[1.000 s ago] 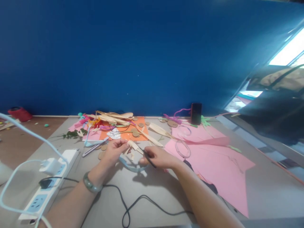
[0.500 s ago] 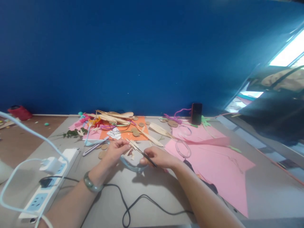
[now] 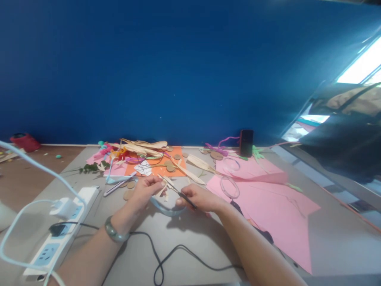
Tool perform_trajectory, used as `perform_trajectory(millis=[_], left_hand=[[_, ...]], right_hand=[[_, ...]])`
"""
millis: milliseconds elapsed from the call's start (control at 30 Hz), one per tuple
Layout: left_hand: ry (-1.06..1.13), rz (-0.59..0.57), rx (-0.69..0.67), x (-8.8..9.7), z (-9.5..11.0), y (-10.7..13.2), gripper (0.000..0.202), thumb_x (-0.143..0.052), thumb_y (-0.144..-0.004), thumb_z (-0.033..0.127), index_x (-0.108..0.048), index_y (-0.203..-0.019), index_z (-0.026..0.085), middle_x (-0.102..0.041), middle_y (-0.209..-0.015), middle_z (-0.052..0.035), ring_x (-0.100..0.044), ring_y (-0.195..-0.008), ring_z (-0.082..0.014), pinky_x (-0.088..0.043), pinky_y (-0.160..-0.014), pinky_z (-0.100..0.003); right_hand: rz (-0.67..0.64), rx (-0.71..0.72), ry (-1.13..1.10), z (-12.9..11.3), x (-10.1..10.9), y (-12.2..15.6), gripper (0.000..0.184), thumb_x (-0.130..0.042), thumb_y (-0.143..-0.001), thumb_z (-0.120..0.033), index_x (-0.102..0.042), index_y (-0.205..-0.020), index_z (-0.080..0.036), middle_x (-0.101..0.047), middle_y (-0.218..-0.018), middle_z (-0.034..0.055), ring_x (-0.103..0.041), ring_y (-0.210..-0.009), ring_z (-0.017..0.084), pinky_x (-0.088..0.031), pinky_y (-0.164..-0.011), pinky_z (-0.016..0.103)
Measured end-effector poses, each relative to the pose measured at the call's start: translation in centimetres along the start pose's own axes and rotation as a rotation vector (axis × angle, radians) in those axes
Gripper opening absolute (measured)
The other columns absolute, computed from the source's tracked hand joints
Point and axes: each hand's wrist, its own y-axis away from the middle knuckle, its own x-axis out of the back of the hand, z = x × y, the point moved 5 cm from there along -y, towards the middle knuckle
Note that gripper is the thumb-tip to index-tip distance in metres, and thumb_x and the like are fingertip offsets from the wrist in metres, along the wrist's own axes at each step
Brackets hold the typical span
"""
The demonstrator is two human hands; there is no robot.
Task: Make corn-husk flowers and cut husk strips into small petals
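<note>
Over a round pale-blue container (image 3: 169, 211), my two hands are close together. My left hand (image 3: 147, 188) pinches a thin pale strip of dried husk (image 3: 162, 190) between thumb and fingertips. A pair of slim scissors with dark handles (image 3: 188, 199) is in my right hand (image 3: 198, 197), its narrow blades pointing up and left, beside the strip. Whether the blades touch the strip I cannot tell. Small pale pieces (image 3: 166, 196) show above the container, whose inside is partly covered by my hands.
A white power strip (image 3: 67, 230) with plugs and cables lies at left, and a black cable (image 3: 157, 262) loops in front. Behind are dried husks (image 3: 143, 147), orange paper (image 3: 178, 171), a cutter knife (image 3: 119, 185) and a phone (image 3: 246, 143). Pink paper (image 3: 285, 222) lies at right.
Almost nothing differs. The small pale pieces by my left fingertips have shifted slightly; both hands keep their place and their hold.
</note>
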Motion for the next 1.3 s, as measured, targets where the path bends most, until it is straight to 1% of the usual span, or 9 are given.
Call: perform_trajectory(millis=[233,400,467,600,700,833,1033,1200,1300], left_hand=[[-0.003,-0.017,0.014,0.1,-0.2,0.0,0.019,-0.075,-0.068,0.031,-0.068,-0.070,0.013,-0.066,-0.057,-0.0023,-0.056,-0.052,-0.0111,-0.044,-0.055,-0.023],[0.006,-0.001,0.031,0.2,-0.3,0.0,0.020,-0.076,-0.067,0.031,-0.068,-0.072,0.013,-0.065,-0.055,-0.0015,-0.058,-0.051,-0.0110,-0.045,-0.054,-0.022],[-0.010,0.018,0.037,0.5,-0.5,-0.2,0.021,-0.076,-0.066,0.032,-0.068,-0.072,0.013,-0.065,-0.056,-0.0016,-0.058,-0.051,-0.0112,-0.046,-0.053,-0.022],[-0.156,0.085,0.005,1.5,-0.6,-0.8,0.026,-0.075,-0.066,0.037,-0.068,-0.071,0.012,-0.064,-0.055,-0.0017,-0.055,-0.048,-0.0108,-0.044,-0.048,-0.022],[-0.261,0.130,-0.017,2.1,-0.8,-1.3,0.029,-0.076,-0.063,0.038,-0.068,-0.070,0.012,-0.061,-0.053,-0.0006,-0.053,-0.045,-0.0105,-0.042,-0.044,-0.021],[-0.266,0.138,-0.034,2.4,-1.3,-1.7,0.028,-0.075,-0.062,0.036,-0.066,-0.071,0.011,-0.062,-0.055,-0.0012,-0.052,-0.044,-0.0097,-0.040,-0.043,-0.020],[-0.085,0.217,0.009,2.9,-2.6,-2.1,0.031,-0.077,-0.057,0.035,-0.063,-0.074,0.014,-0.063,-0.055,-0.0001,-0.057,-0.045,-0.0118,-0.044,-0.042,-0.020],[-0.005,0.235,0.051,2.8,-2.7,-2.1,0.034,-0.076,-0.057,0.038,-0.059,-0.075,0.015,-0.064,-0.056,-0.0003,-0.057,-0.044,-0.0124,-0.045,-0.040,-0.022],[0.046,0.237,0.076,2.4,-2.6,-2.0,0.032,-0.077,-0.057,0.034,-0.058,-0.074,0.015,-0.066,-0.059,-0.0013,-0.059,-0.047,-0.0120,-0.047,-0.043,-0.021]], right_hand=[[0.005,0.004,0.046,-0.1,0.3,0.2,0.043,-0.062,-0.073,-0.055,-0.053,-0.055,-0.017,-0.041,-0.042,-0.0064,-0.031,-0.038,0.007,-0.019,-0.040,0.022],[0.032,0.036,0.027,0.1,0.4,-0.3,0.042,-0.060,-0.076,-0.052,-0.050,-0.053,-0.018,-0.043,-0.042,-0.0055,-0.036,-0.040,0.009,-0.027,-0.044,0.023],[0.130,0.057,0.005,0.7,0.8,-0.8,0.042,-0.061,-0.076,-0.049,-0.048,-0.052,-0.018,-0.046,-0.043,-0.0043,-0.040,-0.044,0.010,-0.031,-0.047,0.023],[0.510,0.084,0.008,2.1,2.4,-1.5,0.029,-0.062,-0.075,-0.039,-0.050,-0.060,-0.018,-0.055,-0.055,-0.0019,-0.048,-0.053,0.013,-0.035,-0.053,0.023],[0.671,0.058,0.187,2.3,2.6,-1.7,0.016,-0.065,-0.069,-0.029,-0.052,-0.068,-0.019,-0.059,-0.063,-0.0014,-0.050,-0.058,0.014,-0.034,-0.054,0.022],[0.635,0.012,0.403,1.0,1.3,-2.9,0.011,-0.064,-0.066,-0.019,-0.058,-0.076,-0.021,-0.065,-0.073,0.0007,-0.054,-0.066,0.016,-0.033,-0.058,0.024],[0.675,0.008,0.363,0.0,0.1,-6.3,0.027,-0.066,-0.067,-0.020,-0.061,-0.093,-0.022,-0.069,-0.083,0.0048,-0.059,-0.080,0.022,-0.035,-0.067,0.027],[0.748,0.024,0.175,1.3,1.1,-7.5,0.008,-0.063,-0.066,-0.016,-0.059,-0.072,-0.019,-0.065,-0.070,0.0030,-0.058,-0.073,0.020,-0.037,-0.066,0.028],[0.773,0.069,-0.004,1.9,2.1,-6.6,0.009,-0.062,-0.067,-0.022,-0.053,-0.068,-0.019,-0.059,-0.064,0.0001,-0.055,-0.064,0.017,-0.038,-0.061,0.027]])
